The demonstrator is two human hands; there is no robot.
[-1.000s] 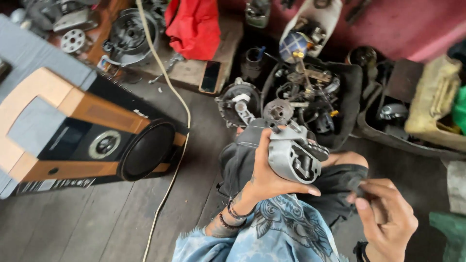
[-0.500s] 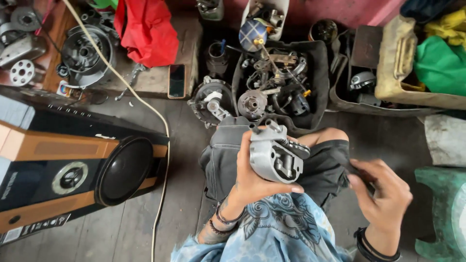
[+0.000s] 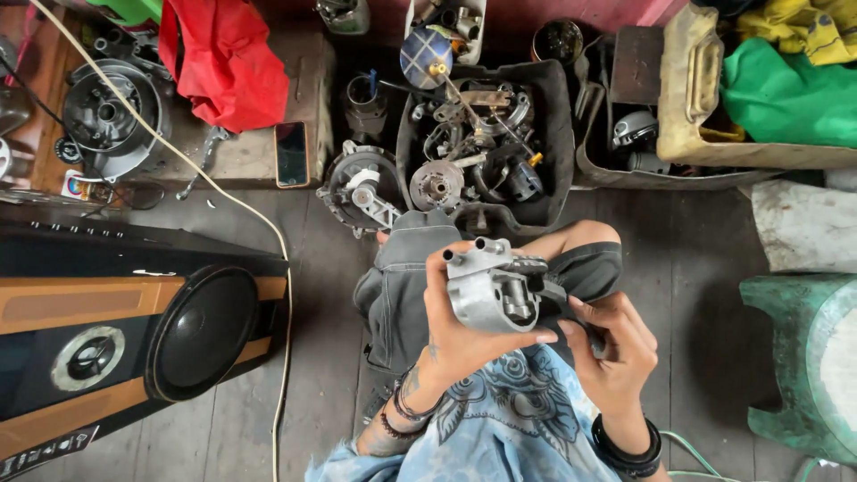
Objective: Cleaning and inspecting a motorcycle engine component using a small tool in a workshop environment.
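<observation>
Left hand [image 3: 451, 335] holding grey metal engine part [image 3: 489, 290], right hand [image 3: 607, 344] touching it

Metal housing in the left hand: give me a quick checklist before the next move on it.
1. Left hand grips the grey metal housing firmly: ok.
2. Right hand is at the housing's right side, around a small dark tool: ok.
3. Tool tip seated on a fastener: cannot tell, hidden.
4. Housing is held above the lap, off the floor: ok.
5. Black parts tray lies ahead of the knees, within view: ok.
</observation>
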